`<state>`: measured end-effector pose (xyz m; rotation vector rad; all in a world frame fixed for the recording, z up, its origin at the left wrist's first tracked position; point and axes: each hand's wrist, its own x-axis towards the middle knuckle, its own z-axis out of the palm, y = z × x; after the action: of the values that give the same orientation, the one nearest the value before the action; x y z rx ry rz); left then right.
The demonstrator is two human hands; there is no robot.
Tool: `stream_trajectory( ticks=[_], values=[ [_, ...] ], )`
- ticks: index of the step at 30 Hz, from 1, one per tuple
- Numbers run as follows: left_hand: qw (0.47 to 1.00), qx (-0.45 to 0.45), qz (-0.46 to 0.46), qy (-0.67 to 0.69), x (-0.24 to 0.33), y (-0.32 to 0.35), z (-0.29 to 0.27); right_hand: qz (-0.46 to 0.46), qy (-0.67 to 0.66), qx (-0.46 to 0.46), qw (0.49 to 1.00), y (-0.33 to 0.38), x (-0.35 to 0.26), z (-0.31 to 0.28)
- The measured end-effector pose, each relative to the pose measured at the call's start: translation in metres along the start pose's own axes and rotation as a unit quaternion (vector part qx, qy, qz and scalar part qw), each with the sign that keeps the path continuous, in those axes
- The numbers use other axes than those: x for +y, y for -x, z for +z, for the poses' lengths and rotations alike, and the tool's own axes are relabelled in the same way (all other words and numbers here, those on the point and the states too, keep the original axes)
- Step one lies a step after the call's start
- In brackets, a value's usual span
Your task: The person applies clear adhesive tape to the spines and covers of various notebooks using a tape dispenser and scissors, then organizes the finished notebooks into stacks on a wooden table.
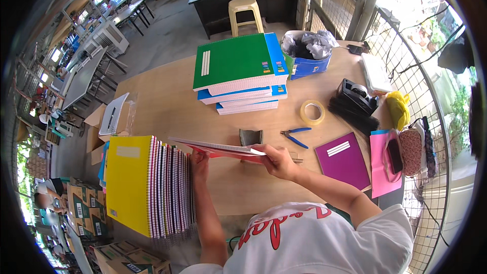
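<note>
Both my hands hold a thin notebook with a red cover (223, 148), raised above the table and seen almost edge-on. My left hand (200, 165) grips its left end, next to a row of spiral notebooks (129, 182) with a yellow cover at the front. At the other end, my right hand (277, 162) pinches the edge between thumb and fingers. Just beyond the held notebook stands a small grey-brown curved piece (250, 137), partly hidden. Blue-handled pliers (297, 137) lie right of it. A purple notebook (345, 162) lies right of my right hand.
Green and blue notebooks (233, 61) are stacked at the table's far side, beside a blue box of crumpled plastic (312, 66). Along the right are a tape roll (304, 116), a black tape dispenser (357, 99), a yellow bag (397, 106) and a pink sheet (381, 185). Cartons (86, 203) stand lower left.
</note>
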<state>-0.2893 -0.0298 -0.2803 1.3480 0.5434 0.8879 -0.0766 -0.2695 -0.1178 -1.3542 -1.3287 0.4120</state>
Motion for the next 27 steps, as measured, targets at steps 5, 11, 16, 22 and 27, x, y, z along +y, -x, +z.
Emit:
stream_trajectory(
  ticks=[5, 11, 16, 22, 27],
  values=[
    [0.997, -0.03, -0.042, 0.062, -0.044, 0.026, -0.01, 0.089, 0.025, -0.022, 0.995, 0.047, 0.033, -0.007],
    [0.979, -0.138, -0.114, 0.094, -0.035, 0.065, 0.077, 0.046, 0.064, 0.113, 0.99, 0.129, 0.078, -0.038],
    [0.888, 0.075, 0.201, -0.406, 0.09, 0.102, 0.188, 0.189, 0.105, 0.078, 0.973, 0.158, 0.142, -0.05],
    [0.756, -0.145, 0.288, -0.57, 0.103, 0.079, 0.284, 0.098, 0.079, -0.03, 0.992, 0.117, 0.126, -0.1],
    [0.797, -0.128, 0.299, -0.509, 0.095, 0.075, 0.312, 0.309, 0.538, 0.158, 0.768, 0.125, 0.199, -0.223]
  ],
)
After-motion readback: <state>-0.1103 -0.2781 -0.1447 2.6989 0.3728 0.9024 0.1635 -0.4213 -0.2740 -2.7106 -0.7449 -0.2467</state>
